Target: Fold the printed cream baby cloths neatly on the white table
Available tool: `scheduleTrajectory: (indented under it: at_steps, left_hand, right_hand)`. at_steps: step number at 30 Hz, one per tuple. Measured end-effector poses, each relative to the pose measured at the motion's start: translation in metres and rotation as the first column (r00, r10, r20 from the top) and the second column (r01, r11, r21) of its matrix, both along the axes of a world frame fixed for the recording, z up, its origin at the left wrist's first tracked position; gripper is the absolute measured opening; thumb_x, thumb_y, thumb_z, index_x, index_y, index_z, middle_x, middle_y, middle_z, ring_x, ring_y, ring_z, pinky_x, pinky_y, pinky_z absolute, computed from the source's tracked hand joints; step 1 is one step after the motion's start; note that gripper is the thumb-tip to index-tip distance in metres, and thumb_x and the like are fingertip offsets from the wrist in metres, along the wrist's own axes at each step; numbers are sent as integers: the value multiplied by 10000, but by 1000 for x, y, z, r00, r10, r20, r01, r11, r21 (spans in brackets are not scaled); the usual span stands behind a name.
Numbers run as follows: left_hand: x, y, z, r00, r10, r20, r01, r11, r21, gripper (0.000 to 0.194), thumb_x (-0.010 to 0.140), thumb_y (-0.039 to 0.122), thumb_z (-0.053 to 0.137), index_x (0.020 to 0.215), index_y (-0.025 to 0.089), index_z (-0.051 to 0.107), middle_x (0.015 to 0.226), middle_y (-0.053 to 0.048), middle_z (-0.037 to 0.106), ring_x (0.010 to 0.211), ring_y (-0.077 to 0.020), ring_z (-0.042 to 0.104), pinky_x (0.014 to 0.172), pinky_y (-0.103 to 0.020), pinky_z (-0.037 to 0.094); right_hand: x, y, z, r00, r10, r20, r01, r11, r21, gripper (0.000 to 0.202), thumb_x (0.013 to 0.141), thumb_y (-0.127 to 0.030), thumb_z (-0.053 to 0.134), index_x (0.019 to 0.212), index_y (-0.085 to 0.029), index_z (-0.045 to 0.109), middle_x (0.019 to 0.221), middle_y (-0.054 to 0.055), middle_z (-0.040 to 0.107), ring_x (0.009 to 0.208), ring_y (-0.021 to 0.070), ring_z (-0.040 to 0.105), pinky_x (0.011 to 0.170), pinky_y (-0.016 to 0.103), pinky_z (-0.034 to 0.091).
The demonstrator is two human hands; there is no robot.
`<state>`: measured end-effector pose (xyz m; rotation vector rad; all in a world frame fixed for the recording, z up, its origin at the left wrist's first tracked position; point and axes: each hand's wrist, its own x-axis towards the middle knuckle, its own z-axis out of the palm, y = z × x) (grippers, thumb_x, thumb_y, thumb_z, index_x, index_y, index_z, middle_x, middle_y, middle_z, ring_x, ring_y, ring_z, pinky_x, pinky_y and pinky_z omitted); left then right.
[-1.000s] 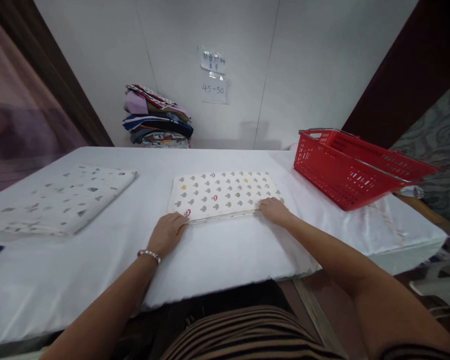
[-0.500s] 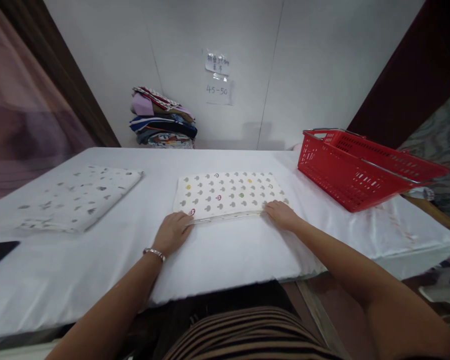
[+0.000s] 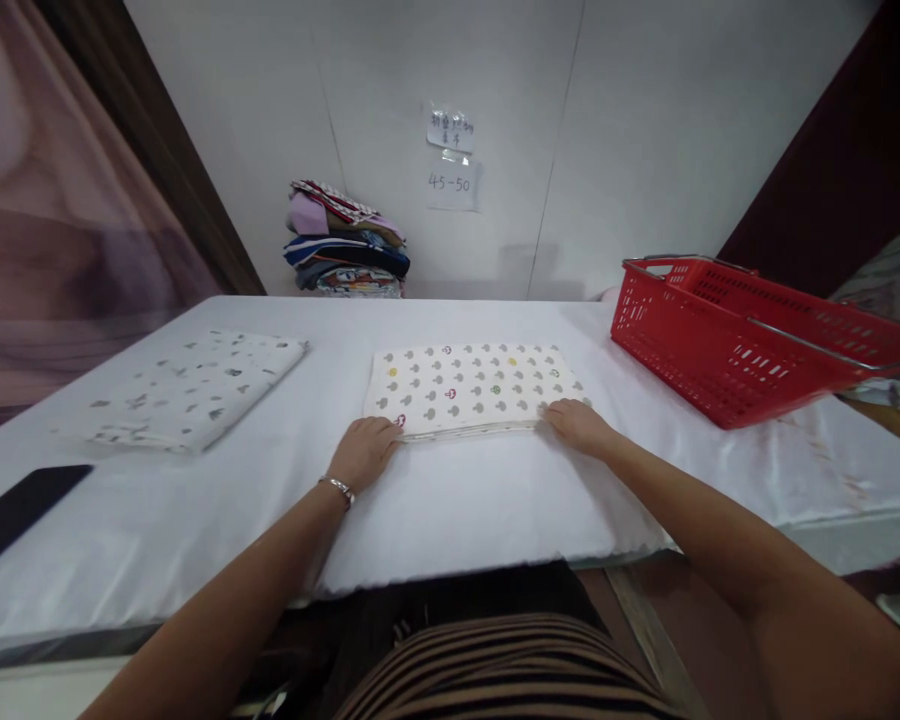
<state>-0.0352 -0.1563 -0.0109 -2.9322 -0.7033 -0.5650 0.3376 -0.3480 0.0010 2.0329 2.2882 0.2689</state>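
Note:
A folded white cloth [image 3: 472,385] printed with grey, red, yellow and green mushroom shapes lies flat before me, its layered near edge facing me. My left hand [image 3: 365,450], with a silver bracelet at the wrist, is closed on the near left corner. At the near right corner my right hand [image 3: 574,424] has its fingers curled over the edge. Both thumbs are partly hidden. To the left rests a second folded white cloth [image 3: 187,390] with a dark leaf-like print, touched by neither hand.
A red plastic basket [image 3: 690,340] with metal handles stands on the right of the white-covered table [image 3: 465,520]. A stack of folded fabrics [image 3: 349,245] sits by the back wall, left of two paper signs [image 3: 452,160]. A dark flat object [image 3: 26,510] lies at the left.
The view has turned slightly left, so everything appears further right and more of the dark flat object shows. Both hands stay at the cloth's near corners.

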Motion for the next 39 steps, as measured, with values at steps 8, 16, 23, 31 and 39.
scheduleTrajectory:
  at_steps: [8,16,23,31,39]
  left_hand:
    - [0,0,-3,1000,21,-2,-21,1000,9,202,886,224,452,999,196,618,971,-75,644,926,-220,571,847,-378,433]
    - [-1,3,-8,999,18,30,-18,1000,-8,236,891,267,427,995,185,621,971,-83,647,924,-234,575,841,-390,437]
    - [-2,6,-10,999,19,49,-19,1000,-13,289,898,326,385,999,197,622,985,-83,650,927,-244,575,825,-397,439]
    - [-1,5,-7,997,-6,72,5,1000,4,270,894,323,381,982,213,612,952,-78,654,894,-237,584,807,-398,449]
    - [-2,7,-11,996,-1,87,0,1000,13,271,892,320,387,992,214,615,955,-79,653,898,-238,586,807,-393,444]
  right_hand:
    - [4,-17,-13,998,-45,-47,51,991,120,346,908,-158,374,1177,-157,593,1173,112,613,1050,231,545,914,380,425]
    - [44,-48,-18,989,-119,-84,135,968,212,352,930,-246,383,1216,-166,573,1235,128,590,1135,262,532,921,425,444]
    - [65,-50,-24,988,-102,-119,118,984,132,427,907,-172,340,1299,-163,510,1321,120,531,1241,240,462,1006,445,415]
    - [71,-52,-15,975,-128,-181,130,991,1,542,813,-85,399,1349,-141,455,1406,112,447,1296,205,409,1062,405,377]
    - [72,-52,-18,989,-111,-94,115,992,43,455,873,-123,381,1314,-121,495,1382,127,470,1284,216,429,1052,418,388]
